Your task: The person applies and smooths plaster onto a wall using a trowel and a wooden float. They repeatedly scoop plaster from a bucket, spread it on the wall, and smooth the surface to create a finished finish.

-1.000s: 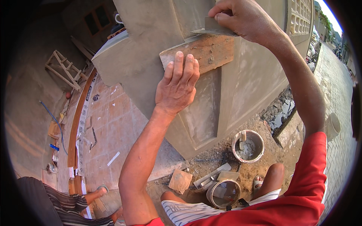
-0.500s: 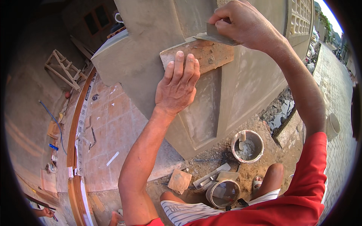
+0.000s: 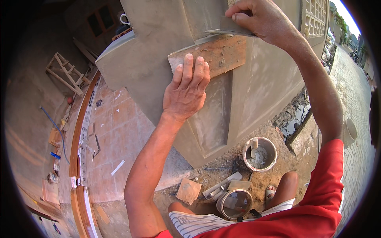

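Pressing wood board [image 3: 222, 55] w/ flat-open left hand [image 3: 186, 89], long axis rising rightward, right hand [image 3: 262, 20] gripping trowel [image 3: 230, 29]

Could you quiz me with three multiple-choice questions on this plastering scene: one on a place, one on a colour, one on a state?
1. Where does the left hand rest?
A. on the weathered wooden board against the grey plastered wall
B. in a bucket
C. on a knee

2. What colour is the person's shirt sleeve?
A. blue
B. red
C. green

3. How is the right hand holding the flat grey trowel blade?
A. pinched in a closed grip
B. dropped
C. balanced on an open palm

Answers: 1 A, the fingers lie flat on the board; 2 B, the sleeve is plainly red; 3 A, fingers and thumb clamp the blade.
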{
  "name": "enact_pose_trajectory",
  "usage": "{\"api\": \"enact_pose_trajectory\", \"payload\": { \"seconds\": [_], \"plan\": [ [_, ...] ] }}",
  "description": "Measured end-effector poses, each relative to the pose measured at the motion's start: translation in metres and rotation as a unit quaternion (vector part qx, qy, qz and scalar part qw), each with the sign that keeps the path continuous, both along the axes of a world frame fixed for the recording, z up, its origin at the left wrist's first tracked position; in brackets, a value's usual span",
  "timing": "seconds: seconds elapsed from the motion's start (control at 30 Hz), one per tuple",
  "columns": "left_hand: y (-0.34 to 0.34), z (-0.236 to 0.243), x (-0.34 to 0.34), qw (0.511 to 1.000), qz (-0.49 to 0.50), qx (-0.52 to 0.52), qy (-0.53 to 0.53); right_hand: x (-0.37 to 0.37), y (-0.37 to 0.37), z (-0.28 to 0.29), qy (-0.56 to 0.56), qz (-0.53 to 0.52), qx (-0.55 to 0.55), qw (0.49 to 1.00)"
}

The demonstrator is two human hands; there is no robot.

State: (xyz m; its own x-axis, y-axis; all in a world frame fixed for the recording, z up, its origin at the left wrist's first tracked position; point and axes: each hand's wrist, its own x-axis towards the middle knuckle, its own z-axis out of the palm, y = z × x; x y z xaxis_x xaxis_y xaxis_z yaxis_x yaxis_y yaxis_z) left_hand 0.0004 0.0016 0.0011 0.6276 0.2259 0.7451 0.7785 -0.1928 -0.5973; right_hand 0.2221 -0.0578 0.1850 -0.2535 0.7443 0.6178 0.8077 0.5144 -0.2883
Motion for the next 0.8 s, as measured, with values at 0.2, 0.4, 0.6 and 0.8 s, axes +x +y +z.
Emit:
{"api": "enact_pose_trajectory", "payload": {
  "seconds": [0.2,0.4,0.6,0.8],
  "plan": [
    [0.0,0.001,0.002,1.0,0.002,0.004,0.002,0.002,0.016,-0.008,-0.01,-0.012,0.013,1.0],
    [0.0,-0.001,0.001,1.0,0.007,0.005,0.002,0.001,0.022,-0.011,-0.009,0.002,0.013,1.0],
    [0.0,0.0,0.0,1.0,0.006,-0.004,-0.001,-0.018,-0.001,-0.002,-0.065,-0.023,-0.011,0.998],
    [-0.001,0.0,0.001,1.0,0.002,-0.01,-0.003,-0.014,-0.001,-0.003,-0.087,-0.001,0.026,0.996]
  ]
}}
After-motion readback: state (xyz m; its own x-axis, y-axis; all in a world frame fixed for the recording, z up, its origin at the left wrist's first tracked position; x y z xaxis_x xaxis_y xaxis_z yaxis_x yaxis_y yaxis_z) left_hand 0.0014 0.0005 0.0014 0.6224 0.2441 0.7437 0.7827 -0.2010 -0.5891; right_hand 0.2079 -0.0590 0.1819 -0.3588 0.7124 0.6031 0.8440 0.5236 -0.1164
